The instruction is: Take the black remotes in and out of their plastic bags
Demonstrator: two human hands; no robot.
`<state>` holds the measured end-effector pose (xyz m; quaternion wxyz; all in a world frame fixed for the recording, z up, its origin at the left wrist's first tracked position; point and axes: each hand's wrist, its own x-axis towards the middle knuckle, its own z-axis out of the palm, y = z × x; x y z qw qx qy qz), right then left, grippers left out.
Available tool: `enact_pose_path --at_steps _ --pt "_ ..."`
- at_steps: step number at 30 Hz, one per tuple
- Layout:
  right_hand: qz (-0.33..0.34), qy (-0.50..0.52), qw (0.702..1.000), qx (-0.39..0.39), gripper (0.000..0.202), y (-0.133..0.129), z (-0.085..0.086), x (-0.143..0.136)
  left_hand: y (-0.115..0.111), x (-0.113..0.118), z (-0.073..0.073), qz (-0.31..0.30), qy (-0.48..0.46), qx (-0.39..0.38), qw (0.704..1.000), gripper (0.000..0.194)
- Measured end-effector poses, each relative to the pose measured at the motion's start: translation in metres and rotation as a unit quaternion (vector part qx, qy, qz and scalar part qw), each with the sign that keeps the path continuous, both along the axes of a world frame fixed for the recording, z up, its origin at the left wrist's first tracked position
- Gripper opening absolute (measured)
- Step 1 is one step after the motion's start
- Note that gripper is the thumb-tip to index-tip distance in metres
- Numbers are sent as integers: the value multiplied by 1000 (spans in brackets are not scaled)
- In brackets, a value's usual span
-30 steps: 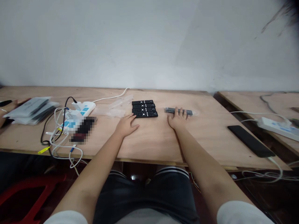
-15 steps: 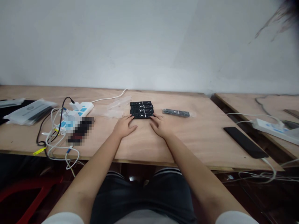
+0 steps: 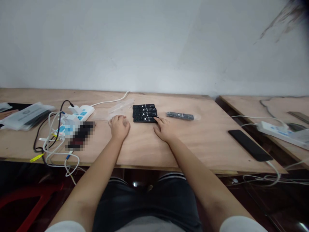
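Several black remote controls point(image 3: 145, 113) lie side by side in a block on the wooden table, their buttons facing up. My right hand point(image 3: 162, 129) rests palm down at the right end of the nearest remote, fingers stretched and fingertips touching it. To the left of the block, my left hand point(image 3: 119, 127) lies on the table with its fingers curled in, apart from the remotes. I see nothing held in it, though the palm is hidden. Clear plastic wrapping point(image 3: 116, 109) lies just behind this hand. Another remote in a clear sleeve point(image 3: 180, 115) lies to the right.
On the left stands a white power strip point(image 3: 83, 114) with tangled cables and a pixelated dark object point(image 3: 80, 136). Plastic-sleeved packs point(image 3: 27, 115) lie farther left, beside a blurred skin-coloured shape. A black phone point(image 3: 249, 145) on a cable lies right, near another power strip point(image 3: 281, 132).
My left hand has left the block of remotes, moved left and curled its fingers. My right hand stays at the block's right end. A skin-coloured shape has appeared at the far left edge.
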<state>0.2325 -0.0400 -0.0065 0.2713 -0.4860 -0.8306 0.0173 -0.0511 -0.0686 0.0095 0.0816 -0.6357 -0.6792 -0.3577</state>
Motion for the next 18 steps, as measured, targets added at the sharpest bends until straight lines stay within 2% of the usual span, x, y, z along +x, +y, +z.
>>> enact_pose_path --at_steps 3,9,14,18 --pt "-5 -7 1000 7 53 1 -1 0 2 -4 -3 27 -1 -17 999 25" --pt "2 17 1000 10 48 5 -7 -11 6 -6 -7 34 -5 -63 997 30" --pt "-22 20 999 -16 50 4 -4 -25 6 -7 -4 40 -17 -59 997 28" --pt "-19 15 1000 -21 50 3 -3 -24 3 -6 0 34 -34 -59 997 26"
